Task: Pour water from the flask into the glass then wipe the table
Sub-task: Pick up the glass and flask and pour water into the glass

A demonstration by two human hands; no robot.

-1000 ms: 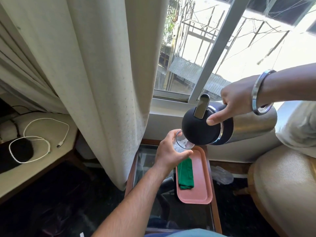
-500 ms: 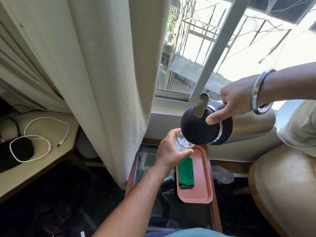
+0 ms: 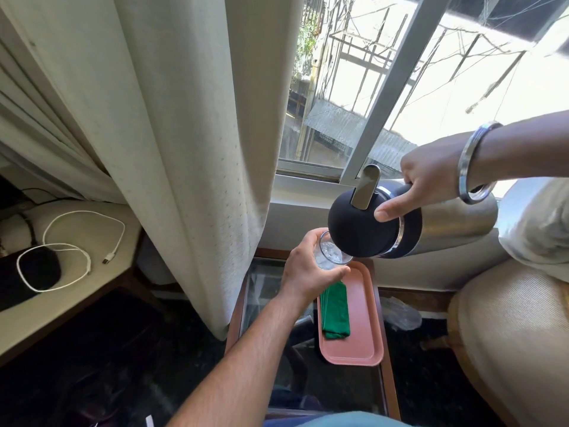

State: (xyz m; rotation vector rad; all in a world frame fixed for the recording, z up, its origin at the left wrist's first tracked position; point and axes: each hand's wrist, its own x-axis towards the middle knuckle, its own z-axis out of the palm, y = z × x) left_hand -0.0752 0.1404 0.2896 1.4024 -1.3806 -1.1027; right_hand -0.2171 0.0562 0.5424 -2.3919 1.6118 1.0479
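Steel flask: right hand grips its black top, tipped slightly further than a second ago.
Glass: left hand wraps it, above the pink tray's far edge; water collecting.
Green cloth: on tray, unused.
Meaning: pouring continues; wiping waits.

A single wide-angle head camera looks forward and steeply down from close above the left hand gripping the glass, with the right hand on the tilted flask just right of that grip.
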